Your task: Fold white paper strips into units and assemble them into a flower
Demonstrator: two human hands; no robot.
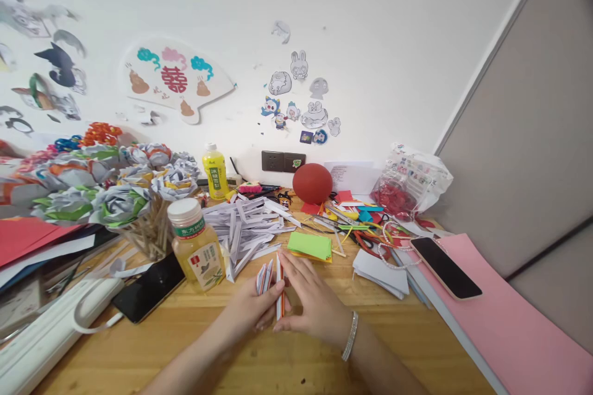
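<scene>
Low over the wooden table, my left hand (252, 305) grips a bundle of folded paper pieces (264, 278), white with coloured edges. My right hand (315, 299), with a sparkly bracelet at the wrist, is closed on the side of an upright stack of folded paper strips (279, 299), white with an orange-red edge. The left thumb presses on that stack too. Just beyond the hands lie a pad of green paper (309, 245) and a heap of folded white paper strips (250, 225). The fingers behind the papers are partly hidden.
A tea bottle (197, 247) and a black phone (151, 287) stand and lie to the left, near paper flowers (123, 203) and a power strip (65, 327). To the right are white paper sheets (380, 273), scissors (359, 226), another phone (445, 267) and pink paper (519, 321). A red balloon (312, 183) rests behind.
</scene>
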